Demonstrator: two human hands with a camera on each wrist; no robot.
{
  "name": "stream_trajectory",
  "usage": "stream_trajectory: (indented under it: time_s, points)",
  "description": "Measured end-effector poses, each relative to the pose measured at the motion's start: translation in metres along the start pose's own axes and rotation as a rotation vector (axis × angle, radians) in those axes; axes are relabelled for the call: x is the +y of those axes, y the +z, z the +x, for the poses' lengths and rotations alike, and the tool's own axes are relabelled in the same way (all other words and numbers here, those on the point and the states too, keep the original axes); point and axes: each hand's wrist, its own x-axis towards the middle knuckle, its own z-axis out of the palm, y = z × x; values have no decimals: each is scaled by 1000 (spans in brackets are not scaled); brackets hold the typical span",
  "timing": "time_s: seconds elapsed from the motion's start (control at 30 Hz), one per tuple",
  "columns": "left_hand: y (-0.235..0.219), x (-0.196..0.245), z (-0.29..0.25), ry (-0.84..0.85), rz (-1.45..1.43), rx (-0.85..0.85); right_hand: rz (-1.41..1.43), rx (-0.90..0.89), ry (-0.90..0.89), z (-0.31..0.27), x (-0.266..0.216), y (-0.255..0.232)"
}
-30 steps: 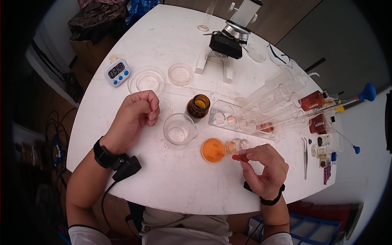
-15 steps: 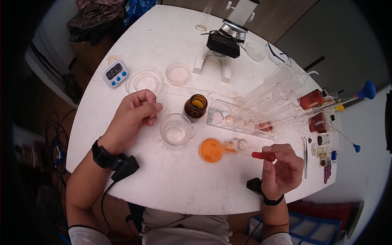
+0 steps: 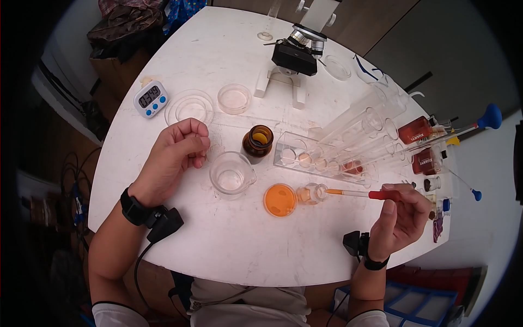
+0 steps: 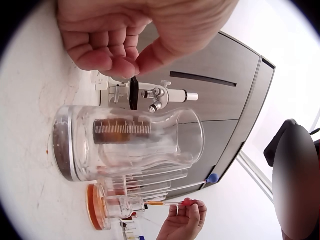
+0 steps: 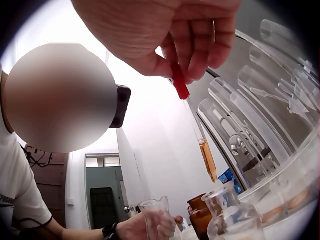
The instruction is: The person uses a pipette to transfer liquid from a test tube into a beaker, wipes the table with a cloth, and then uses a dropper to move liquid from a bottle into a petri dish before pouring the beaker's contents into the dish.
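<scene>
My right hand (image 3: 400, 220) pinches the red rubber bulb of a glass dropper (image 3: 355, 193) between thumb and fingers. Orange liquid fills the dropper's lower part, and its tip is close over the mouth of a small clear glass bottle (image 5: 234, 220). Beside that bottle lies a round dish of orange liquid (image 3: 280, 200). My left hand (image 3: 174, 150) hangs loosely curled with nothing in it, near a clear glass beaker (image 3: 222, 191). An uncapped brown glass bottle (image 3: 255, 153) stands just behind the beaker.
A test tube rack (image 3: 286, 163) with several large tubes is right of the brown bottle. Farther back are a microscope (image 3: 294, 57), petri dishes (image 3: 234, 99) and a white timer (image 3: 151, 99). Red-labelled bottles (image 3: 415, 131) and small jars line the right edge.
My right hand has moved right, drawing the dropper away from the orange dish to the small bottle's mouth. The left hand stays in nearly the same place, its fingers shifting slightly.
</scene>
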Motion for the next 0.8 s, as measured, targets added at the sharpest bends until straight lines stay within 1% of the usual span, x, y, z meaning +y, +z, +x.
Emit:
stream_trajectory:
  time_s: [0.1, 0.33, 0.43, 0.53, 0.73, 0.8]
  points:
    - [-5, -2, 0, 0, 8, -41, 9, -10, 10, -3, 3, 1]
    - [-4, 0, 0, -21, -4, -51, 34, -20, 18, 0, -1, 7]
    - [-4, -1, 0, -7, -16, -61, 1, -30, 10, -1, 0, 7]
    - [-4, -1, 0, -2, 0, -63, -16, -36, 44, -1, -2, 6]
    - [-4, 0, 0, 0, -14, -83, -46, -47, 19, 0, -2, 6]
    - [-3, 0, 0, -11, -30, -65, -50, -2, -27, -1, -1, 5]
